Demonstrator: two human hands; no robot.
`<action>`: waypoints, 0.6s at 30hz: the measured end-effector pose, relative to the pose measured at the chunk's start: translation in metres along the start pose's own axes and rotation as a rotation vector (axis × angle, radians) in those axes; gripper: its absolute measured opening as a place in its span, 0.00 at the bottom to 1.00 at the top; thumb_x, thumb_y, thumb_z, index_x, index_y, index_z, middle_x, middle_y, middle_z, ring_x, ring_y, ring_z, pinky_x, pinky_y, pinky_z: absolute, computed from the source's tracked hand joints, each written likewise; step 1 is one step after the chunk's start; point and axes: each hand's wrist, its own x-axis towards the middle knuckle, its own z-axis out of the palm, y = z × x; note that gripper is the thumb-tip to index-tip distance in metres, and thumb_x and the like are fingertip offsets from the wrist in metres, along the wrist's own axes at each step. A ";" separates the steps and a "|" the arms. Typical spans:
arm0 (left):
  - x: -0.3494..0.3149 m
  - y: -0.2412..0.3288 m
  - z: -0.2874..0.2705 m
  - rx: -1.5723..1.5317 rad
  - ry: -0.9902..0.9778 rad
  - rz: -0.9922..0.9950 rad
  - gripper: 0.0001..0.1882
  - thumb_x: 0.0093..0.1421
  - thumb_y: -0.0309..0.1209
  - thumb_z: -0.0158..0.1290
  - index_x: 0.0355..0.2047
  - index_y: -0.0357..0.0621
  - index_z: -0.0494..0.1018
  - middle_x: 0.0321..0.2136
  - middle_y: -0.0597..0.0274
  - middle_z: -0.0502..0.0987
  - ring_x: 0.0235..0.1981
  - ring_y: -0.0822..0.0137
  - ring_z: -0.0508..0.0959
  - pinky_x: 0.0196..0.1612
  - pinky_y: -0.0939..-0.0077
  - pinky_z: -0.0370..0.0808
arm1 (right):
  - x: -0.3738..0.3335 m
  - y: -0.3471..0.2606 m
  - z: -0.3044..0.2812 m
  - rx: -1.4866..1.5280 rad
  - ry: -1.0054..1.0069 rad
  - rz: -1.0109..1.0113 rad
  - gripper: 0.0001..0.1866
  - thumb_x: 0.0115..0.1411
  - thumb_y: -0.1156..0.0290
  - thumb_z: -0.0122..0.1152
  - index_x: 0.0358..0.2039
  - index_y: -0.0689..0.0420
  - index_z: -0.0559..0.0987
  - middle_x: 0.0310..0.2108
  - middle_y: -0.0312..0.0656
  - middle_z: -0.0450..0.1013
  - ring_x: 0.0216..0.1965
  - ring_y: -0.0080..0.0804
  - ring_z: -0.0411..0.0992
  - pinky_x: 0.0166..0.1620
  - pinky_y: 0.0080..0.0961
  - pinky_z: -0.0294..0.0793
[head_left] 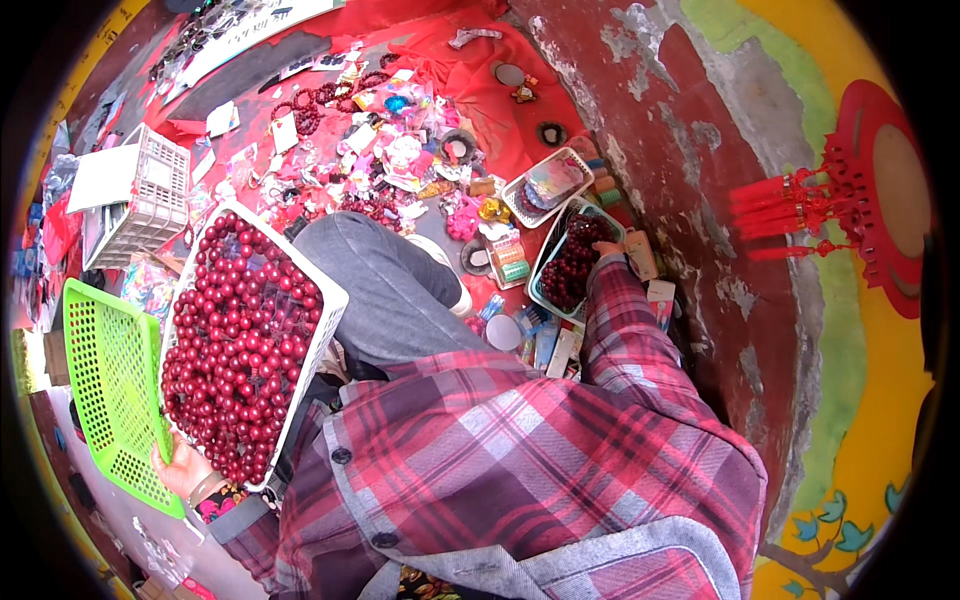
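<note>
A white plastic basket (318, 335) heaped with shiny red bead strings (235, 360) leans at my left side, beside my raised knee. My left hand (183, 466) is closed at the lower edge of a bright green perforated basket (105, 365), right against the white basket. Ahead on the right, my right hand (608, 249) reaches into a pale rectangular basket (540, 285) and is closed on darker red beads (570, 262). Its fingertips are partly hidden among the beads.
Small trinkets and bead strings (310, 105) lie scattered over red cloth (520, 85). A white crate (150, 195) stands far left. Another small basket (550, 185) and rolls of coloured thread (512, 262) lie ahead. A peeling red wall (690, 130) rises on the right, near a hanging red tasselled ornament (850, 190).
</note>
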 end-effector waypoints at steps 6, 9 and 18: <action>-0.031 -0.009 0.019 -0.059 0.004 -0.075 0.17 0.56 0.34 0.49 0.41 0.34 0.68 0.38 0.51 0.73 0.46 0.57 0.70 0.55 0.58 0.64 | 0.042 -0.002 0.002 -0.540 0.089 -0.045 0.34 0.48 0.60 0.62 0.57 0.52 0.67 0.54 0.47 0.67 0.53 0.44 0.67 0.48 0.41 0.71; -0.019 -0.022 0.029 -0.015 0.029 -0.126 0.16 0.55 0.37 0.50 0.37 0.35 0.71 0.35 0.51 0.75 0.43 0.56 0.73 0.53 0.55 0.67 | 0.088 -0.006 -0.018 -0.790 0.133 -0.293 0.30 0.47 0.60 0.60 0.53 0.52 0.72 0.50 0.49 0.69 0.50 0.46 0.69 0.47 0.40 0.71; -0.029 -0.038 0.029 -0.166 -0.090 0.134 0.22 0.51 0.30 0.51 0.46 0.35 0.68 0.38 0.51 0.77 0.41 0.58 0.76 0.46 0.65 0.74 | -0.274 -0.225 0.051 0.323 -0.701 -1.147 0.35 0.55 0.77 0.60 0.62 0.61 0.58 0.62 0.47 0.57 0.63 0.34 0.56 0.62 0.26 0.56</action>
